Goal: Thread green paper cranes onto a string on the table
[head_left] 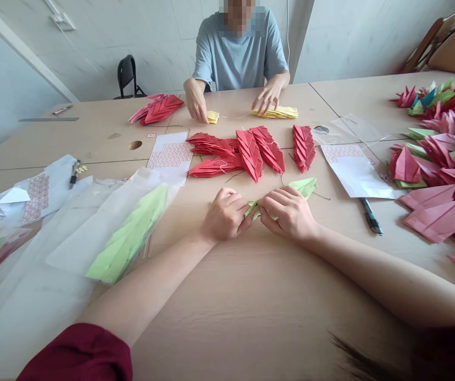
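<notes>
Both of my hands meet over the middle of the table, gripping a folded light green paper piece [304, 186]. My left hand [227, 214] has its fingers closed on the near left end of it. Curled around the rest is my right hand [288, 211], with the green tip sticking out beyond its knuckles. Much of the paper is hidden by my fingers. Just past my hands lie stacks of folded red paper [250, 153] with white string on them. Another red stack [303, 148] sits apart, a little to the right.
Left of me, a clear plastic bag [68, 256] holds folded green paper [132, 233]. Printed sheets [169, 159] and a pen [371, 217] lie about. Pink, red and green folded paper [442, 159] is heaped at right. Across the table, a person's hands [269, 95] touch yellow folded paper [277, 112].
</notes>
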Demonstrator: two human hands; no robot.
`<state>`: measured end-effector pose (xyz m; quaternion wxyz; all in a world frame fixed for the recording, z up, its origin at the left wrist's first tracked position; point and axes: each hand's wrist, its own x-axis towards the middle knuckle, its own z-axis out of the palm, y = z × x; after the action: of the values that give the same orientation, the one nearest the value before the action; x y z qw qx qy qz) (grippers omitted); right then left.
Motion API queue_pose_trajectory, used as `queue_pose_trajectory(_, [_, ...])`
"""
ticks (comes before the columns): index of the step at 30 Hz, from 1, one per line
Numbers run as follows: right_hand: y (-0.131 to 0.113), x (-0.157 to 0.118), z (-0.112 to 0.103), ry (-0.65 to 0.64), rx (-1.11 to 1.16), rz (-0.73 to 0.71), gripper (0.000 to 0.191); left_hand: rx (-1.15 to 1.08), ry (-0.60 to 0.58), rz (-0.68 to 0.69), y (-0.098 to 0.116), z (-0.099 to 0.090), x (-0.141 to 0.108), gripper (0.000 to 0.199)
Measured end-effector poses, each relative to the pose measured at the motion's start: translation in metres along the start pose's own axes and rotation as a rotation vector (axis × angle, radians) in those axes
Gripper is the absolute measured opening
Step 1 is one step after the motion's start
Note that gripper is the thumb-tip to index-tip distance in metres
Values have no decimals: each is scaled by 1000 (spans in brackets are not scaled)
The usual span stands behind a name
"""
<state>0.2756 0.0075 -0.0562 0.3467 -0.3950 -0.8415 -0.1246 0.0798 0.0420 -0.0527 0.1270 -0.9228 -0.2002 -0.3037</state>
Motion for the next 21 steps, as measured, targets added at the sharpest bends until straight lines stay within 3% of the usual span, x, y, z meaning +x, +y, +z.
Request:
queue_pose_trajectory(11, [3,0,1,-2,17,34,12,-53,-14,-34,-2,1,-2,23])
queue_pose_trajectory(21, [10,0,0,31,35,94,9,-50,81,-103,-3,1,-3,17])
